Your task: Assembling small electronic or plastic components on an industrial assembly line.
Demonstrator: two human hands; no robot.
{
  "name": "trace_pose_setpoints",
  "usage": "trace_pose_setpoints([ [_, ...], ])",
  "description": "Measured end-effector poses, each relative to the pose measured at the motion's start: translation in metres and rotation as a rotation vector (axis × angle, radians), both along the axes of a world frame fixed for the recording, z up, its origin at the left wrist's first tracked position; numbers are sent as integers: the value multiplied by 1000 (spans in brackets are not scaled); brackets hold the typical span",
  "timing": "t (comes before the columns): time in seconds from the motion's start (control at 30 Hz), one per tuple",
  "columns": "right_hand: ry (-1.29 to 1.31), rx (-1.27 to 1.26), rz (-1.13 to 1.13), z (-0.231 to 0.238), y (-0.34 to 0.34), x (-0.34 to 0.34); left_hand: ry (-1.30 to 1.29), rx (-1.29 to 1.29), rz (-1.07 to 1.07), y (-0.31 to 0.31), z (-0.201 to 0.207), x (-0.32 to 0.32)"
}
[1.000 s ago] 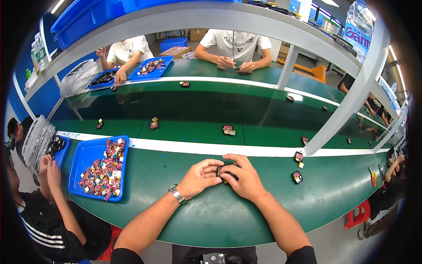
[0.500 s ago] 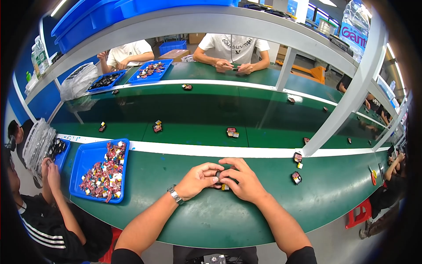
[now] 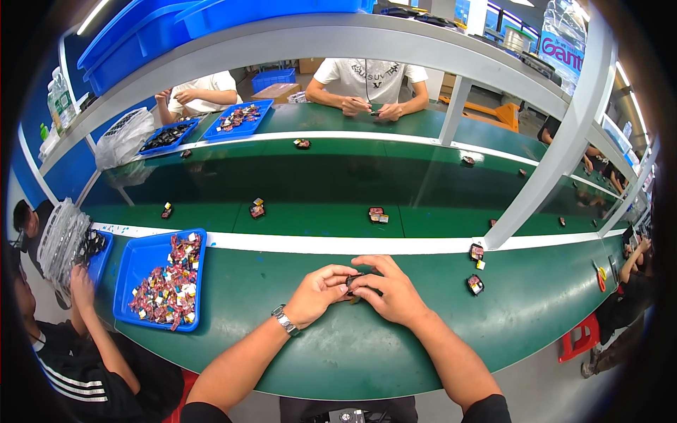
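A small black part point(image 3: 350, 280) is pinched between both my hands, its details mostly hidden by the fingers. My left hand point(image 3: 319, 295), with a metal watch at the wrist, is closed on it from the left. My right hand point(image 3: 392, 290) grips it from the other side, thumb and fingers bent around it. Something yellowish shows just under the fingertips, close to the green tabletop point(image 3: 331, 363). Right of my hands lie two black parts with red insides: one part point(image 3: 475, 284) on the tabletop, another part point(image 3: 477, 252) by the white strip.
Left of me stands a blue tray point(image 3: 118, 287) of small red, white and yellow pieces. Beyond the white strip point(image 3: 338, 243), several similar parts lie on a green belt point(image 3: 303, 218). A grey post point(image 3: 546, 169) rises at right. Co-workers sit left, right and opposite.
My hands stay together on the black part; the yellow bit below them shows less. Parts on the belt have shifted slightly right. The left co-worker's hands have lowered a little.
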State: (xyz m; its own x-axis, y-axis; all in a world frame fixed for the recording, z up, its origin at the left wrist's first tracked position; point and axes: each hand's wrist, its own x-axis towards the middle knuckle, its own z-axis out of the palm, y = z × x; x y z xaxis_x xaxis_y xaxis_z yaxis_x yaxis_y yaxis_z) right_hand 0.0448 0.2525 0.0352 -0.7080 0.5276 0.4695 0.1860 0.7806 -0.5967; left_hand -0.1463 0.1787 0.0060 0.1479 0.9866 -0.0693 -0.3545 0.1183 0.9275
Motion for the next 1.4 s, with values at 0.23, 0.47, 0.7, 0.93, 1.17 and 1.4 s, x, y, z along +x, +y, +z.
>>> trace_pose_setpoints([
  [0.23,-38,4,-31,1,-6,-1,-30,-12,4,0,0,-1],
  [0.47,-45,-49,8,0,-6,0,9,-25,13,0,3,1],
  [0.7,-19,-11,-24,-2,-11,-2,-18,-21,32,-1,2,2],
  [0.93,21,74,-124,-8,-15,-7,-32,-31,32,-2,1,0],
  [1.17,145,-74,-151,-18,-17,-10,-99,-28,46,-1,-4,-2],
  [1.4,180,-216,-136,-22,-15,-8,-118,-12,45,-1,-7,-1],
])
